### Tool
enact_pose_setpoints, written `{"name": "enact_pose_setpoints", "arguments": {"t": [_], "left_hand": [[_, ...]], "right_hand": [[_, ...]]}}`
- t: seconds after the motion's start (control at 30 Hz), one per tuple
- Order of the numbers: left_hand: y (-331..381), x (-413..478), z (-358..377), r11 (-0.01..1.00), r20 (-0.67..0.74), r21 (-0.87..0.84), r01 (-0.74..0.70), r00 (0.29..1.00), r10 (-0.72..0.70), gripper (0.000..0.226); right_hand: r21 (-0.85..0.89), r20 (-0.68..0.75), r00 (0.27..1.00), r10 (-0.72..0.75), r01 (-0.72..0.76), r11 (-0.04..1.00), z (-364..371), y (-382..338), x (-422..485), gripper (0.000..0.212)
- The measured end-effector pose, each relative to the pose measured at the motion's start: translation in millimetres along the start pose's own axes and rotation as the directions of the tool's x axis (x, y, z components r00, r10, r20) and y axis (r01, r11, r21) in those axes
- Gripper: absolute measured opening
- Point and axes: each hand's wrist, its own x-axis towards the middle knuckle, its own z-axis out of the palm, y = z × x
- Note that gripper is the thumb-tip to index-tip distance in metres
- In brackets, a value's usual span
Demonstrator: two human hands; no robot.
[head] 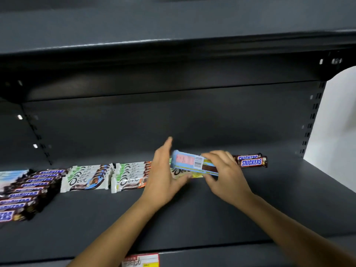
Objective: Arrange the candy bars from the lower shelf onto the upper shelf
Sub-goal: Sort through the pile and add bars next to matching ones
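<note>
A light blue candy bar [189, 162] with a pink label and a barcode is tilted just above the dark shelf [192, 214]. My right hand [223, 173] grips its right end from above. My left hand [163, 170] is beside its left end, fingers straight and thumb under it, over a white and yellow Dove bar [178, 172] lying below. Along the shelf lie rows of Snickers bars [27, 191], Dove bars with blue ends [86, 180] and Dove bars with orange ends [131, 176]. Two more Snickers bars [251, 161] lie at the right.
The shelf above [173, 41] overhangs the back panel [173, 120]. A slotted upright [313, 116] marks the right end, with a white wall [337, 122] beyond it. A red and yellow price tag [141, 260] sits on the front edge. Pale blue bars [9, 175] lie at the far left.
</note>
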Motion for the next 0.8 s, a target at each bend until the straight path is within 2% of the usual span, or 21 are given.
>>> {"name": "enact_pose_setpoints", "arguments": {"t": [0.07,0.1,0.17,0.27,0.33,0.4,0.5,0.6,0.67,0.73,0.8], "left_hand": [[-1.2,-7.5,-11.8,0.949,-0.016,-0.222,0.224,0.972,-0.233,0.101],[-3.8,-11.3,-18.7,0.916,0.01,-0.289,0.279,0.957,-0.289,0.096],[-10.9,-21.0,-34.5,0.878,0.035,-0.358,0.317,0.944,-0.327,0.086],[-22.9,-35.3,-71.1,0.95,-0.113,-0.201,0.239,0.958,-0.264,0.085],[-36.0,-44.1,-98.7,0.991,-0.171,-0.033,0.132,0.976,-0.136,0.088],[-53.5,-52.6,-123.8,0.988,-0.15,0.151,0.016,0.989,0.007,0.088],[-80.0,-66.3,-165.5,0.942,-0.131,0.334,-0.043,0.987,0.092,0.084],[-94.5,-76.6,-195.4,0.858,-0.008,0.465,-0.217,0.968,0.249,0.058],[-101.9,-88.3,-211.9,0.807,0.134,0.496,-0.321,0.946,0.294,0.049],[-107.1,-101.1,-226.7,0.83,0.241,0.445,-0.337,0.937,0.251,0.054],[-113.7,-114.2,-241.5,0.868,0.278,0.38,-0.318,0.935,0.221,0.055]], "right_hand": [[0.279,0.076,0.988,0.135,-0.151,0.948,7.8,-29.6,7.4,0.044],[0.456,0.171,0.965,0.197,-0.255,0.853,11.2,-46.1,11.5,0.04],[0.696,0.39,0.894,0.219,-0.442,0.566,20.2,-74.9,17.5,0.032],[0.765,0.556,0.81,0.185,-0.586,0.267,33.7,-110.5,20.5,0.022],[0.752,0.611,0.767,0.195,-0.64,0.16,41.3,-131.2,23.6,0.023],[0.716,0.644,0.735,0.212,-0.677,0.17,50.9,-151.7,27.6,0.025],[0.658,0.676,0.707,0.208,-0.706,0.264,67.7,-190.5,34.8,0.027],[0.582,0.679,0.7,0.22,-0.696,0.42,76.6,-221.0,38.6,0.031],[0.515,0.666,0.71,0.228,-0.66,0.547,82.3,-244.3,39.1,0.032],[0.459,0.64,0.731,0.238,-0.611,0.645,89.7,-265.0,36.3,0.034],[0.434,0.615,0.747,0.253,-0.588,0.682,99.0,-285.2,31.5,0.035]]}}
